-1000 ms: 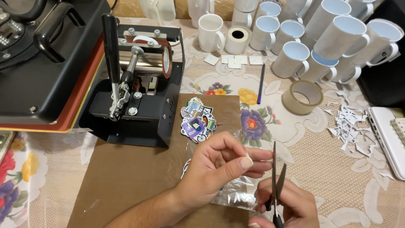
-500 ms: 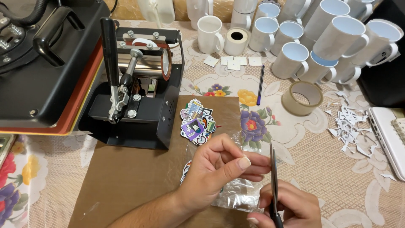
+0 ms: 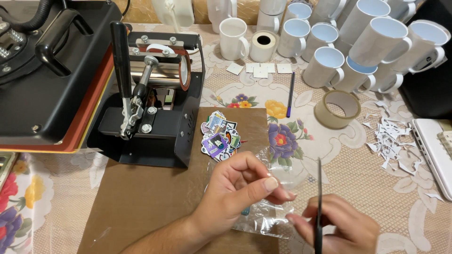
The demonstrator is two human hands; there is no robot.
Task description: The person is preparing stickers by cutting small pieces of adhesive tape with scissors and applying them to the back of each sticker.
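Observation:
My left hand (image 3: 242,193) is low in the middle of the view, its thumb and fingers pinched together on something small that I cannot make out, over a clear plastic bag (image 3: 263,216). My right hand (image 3: 341,228) is at the bottom right and grips black scissors (image 3: 318,202) with the blades closed and pointing up. A pile of colourful stickers (image 3: 220,136) lies just beyond my left hand on a brown board (image 3: 141,202).
A black mug heat press (image 3: 150,103) stands at the left beside a larger flat heat press (image 3: 47,75). Several white mugs (image 3: 358,47) crowd the back right. A tape roll (image 3: 337,109), a blue pen (image 3: 290,94), paper scraps (image 3: 391,141) and a white device (image 3: 435,150) lie to the right.
My left hand has stayed pinched over the plastic bag. The scissors' blades have come together and stand more upright.

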